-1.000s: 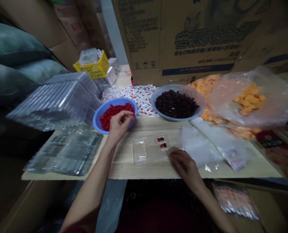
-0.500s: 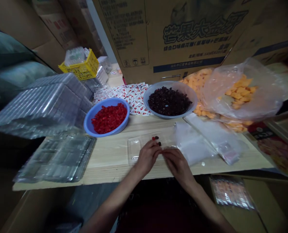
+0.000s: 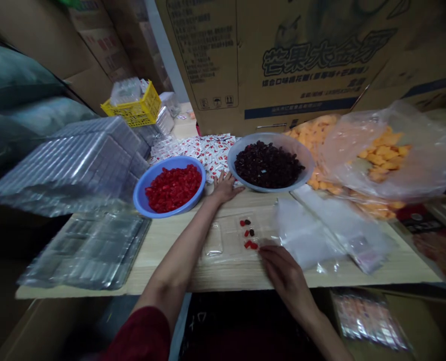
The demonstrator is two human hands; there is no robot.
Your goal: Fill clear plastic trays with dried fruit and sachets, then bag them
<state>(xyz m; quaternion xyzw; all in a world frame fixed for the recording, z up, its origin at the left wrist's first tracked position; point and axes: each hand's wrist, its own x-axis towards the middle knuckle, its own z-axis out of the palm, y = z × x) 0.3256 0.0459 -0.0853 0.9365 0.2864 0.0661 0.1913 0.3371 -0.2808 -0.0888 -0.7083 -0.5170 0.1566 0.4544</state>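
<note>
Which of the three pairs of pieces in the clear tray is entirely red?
The nearest pair, beside the right hand: both pieces are red. The middle pair and the farthest pair each have one red piece and one dark.

Dim overall, with blurred edges and glinting plastic trays (image 3: 85,250).

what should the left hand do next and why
Probably pinch a packet from the white-and-red packets: the left hand has its fingers spread at their near edge, between the blue bowl and the pale bowl, with nothing visible in its grip. The right hand is at the edge of the clear tray.
</note>
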